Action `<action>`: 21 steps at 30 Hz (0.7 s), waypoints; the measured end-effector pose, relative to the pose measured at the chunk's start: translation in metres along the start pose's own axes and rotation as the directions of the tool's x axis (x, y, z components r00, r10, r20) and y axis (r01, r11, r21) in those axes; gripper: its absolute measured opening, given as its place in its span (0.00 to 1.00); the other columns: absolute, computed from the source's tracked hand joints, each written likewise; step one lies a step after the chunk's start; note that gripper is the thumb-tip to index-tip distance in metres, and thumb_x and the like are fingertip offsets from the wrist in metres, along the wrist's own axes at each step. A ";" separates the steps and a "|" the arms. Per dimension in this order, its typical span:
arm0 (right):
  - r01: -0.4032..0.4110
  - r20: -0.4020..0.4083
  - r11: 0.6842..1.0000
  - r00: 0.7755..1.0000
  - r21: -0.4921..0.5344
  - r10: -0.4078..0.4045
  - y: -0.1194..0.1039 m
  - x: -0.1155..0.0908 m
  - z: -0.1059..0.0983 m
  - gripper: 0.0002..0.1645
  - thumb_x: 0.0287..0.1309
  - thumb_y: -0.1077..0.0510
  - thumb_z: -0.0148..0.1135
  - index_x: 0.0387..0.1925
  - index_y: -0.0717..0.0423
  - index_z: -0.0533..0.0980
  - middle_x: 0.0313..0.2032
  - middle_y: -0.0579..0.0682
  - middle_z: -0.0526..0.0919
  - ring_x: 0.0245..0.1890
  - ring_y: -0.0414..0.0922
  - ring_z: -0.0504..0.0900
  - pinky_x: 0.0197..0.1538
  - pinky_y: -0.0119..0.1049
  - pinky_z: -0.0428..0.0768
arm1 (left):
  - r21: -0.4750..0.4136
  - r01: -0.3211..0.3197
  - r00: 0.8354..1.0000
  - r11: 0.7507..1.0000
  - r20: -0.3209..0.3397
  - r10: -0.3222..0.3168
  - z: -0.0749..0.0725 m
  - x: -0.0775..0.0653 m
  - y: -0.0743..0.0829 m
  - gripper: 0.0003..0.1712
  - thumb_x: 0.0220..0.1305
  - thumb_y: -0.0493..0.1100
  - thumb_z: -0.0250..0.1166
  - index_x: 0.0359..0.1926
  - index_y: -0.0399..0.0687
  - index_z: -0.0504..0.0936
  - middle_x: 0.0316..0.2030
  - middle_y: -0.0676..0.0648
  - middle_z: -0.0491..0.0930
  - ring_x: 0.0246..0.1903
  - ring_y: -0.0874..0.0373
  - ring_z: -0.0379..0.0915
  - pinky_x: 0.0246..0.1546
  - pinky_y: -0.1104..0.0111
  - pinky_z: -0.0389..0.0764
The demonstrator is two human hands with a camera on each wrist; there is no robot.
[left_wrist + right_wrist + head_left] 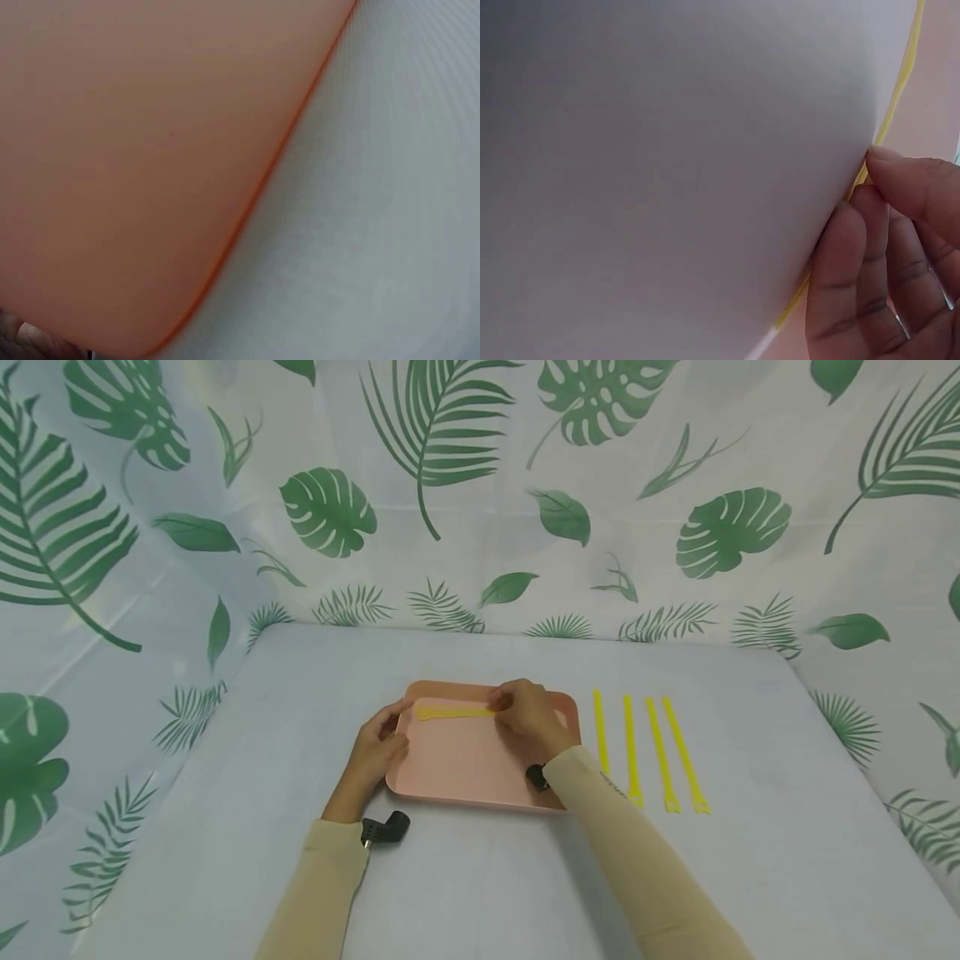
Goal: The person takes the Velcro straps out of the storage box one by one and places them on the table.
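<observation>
My left hand [372, 752] grips the left rim of a shallow pink tray [465, 768]. The tray's orange-edged rim fills much of the left wrist view, with a bit of hand at the bottom left corner. Over the tray's far part, my right hand [527, 714] pinches one end of a yellow cable tie [450, 713]. Its wider head points left, toward the left hand, and the strap lies along the tray's back side. In the right wrist view the thumb [919, 184] and fingertips meet on the thin yellow edge.
Several more yellow cable ties [631, 752] lie side by side on the white table [465, 877], just right of the tray, their wider heads toward me. The right forearm partly covers the nearest one. A leaf-printed cloth [480, 568] stands behind and at both sides.
</observation>
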State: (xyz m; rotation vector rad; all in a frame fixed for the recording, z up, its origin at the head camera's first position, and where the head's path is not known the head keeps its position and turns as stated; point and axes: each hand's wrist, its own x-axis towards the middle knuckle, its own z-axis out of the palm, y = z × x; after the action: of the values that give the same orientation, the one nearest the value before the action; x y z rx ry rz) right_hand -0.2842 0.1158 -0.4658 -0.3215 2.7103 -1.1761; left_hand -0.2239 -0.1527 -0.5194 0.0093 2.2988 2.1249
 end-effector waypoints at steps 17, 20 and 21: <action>-0.023 0.054 0.995 0.998 -0.094 0.028 -0.009 -0.006 0.000 0.09 0.61 0.74 0.68 0.36 0.59 0.84 0.32 0.49 0.84 0.34 0.46 0.77 0.38 0.34 0.74 | 0.000 0.007 1.000 1.000 -0.003 -0.007 0.001 -0.002 0.002 0.40 0.59 0.24 0.54 0.76 0.35 0.73 0.78 0.35 0.68 0.77 0.42 0.63 0.78 0.52 0.63; -0.017 0.085 0.992 0.996 -0.126 0.028 -0.011 -0.006 -0.001 0.09 0.63 0.73 0.66 0.39 0.60 0.86 0.36 0.51 0.85 0.38 0.47 0.79 0.42 0.36 0.78 | 0.008 0.007 1.000 1.000 -0.004 -0.007 0.001 -0.003 0.002 0.40 0.59 0.24 0.55 0.76 0.35 0.73 0.78 0.35 0.67 0.78 0.42 0.62 0.80 0.52 0.62; -0.016 0.097 0.990 0.995 -0.138 0.029 -0.012 -0.006 -0.002 0.10 0.64 0.73 0.65 0.41 0.60 0.87 0.38 0.52 0.86 0.40 0.48 0.80 0.44 0.37 0.80 | 0.008 0.005 1.000 1.000 -0.004 -0.005 0.001 -0.002 0.002 0.40 0.59 0.24 0.54 0.76 0.35 0.73 0.78 0.35 0.67 0.78 0.42 0.61 0.80 0.52 0.61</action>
State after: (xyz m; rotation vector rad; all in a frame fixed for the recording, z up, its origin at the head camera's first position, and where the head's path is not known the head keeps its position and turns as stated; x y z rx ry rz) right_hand -0.2773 0.1109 -0.4557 -0.3563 2.7064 -0.9437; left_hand -0.2215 -0.1520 -0.5172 -0.0008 2.3067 2.1158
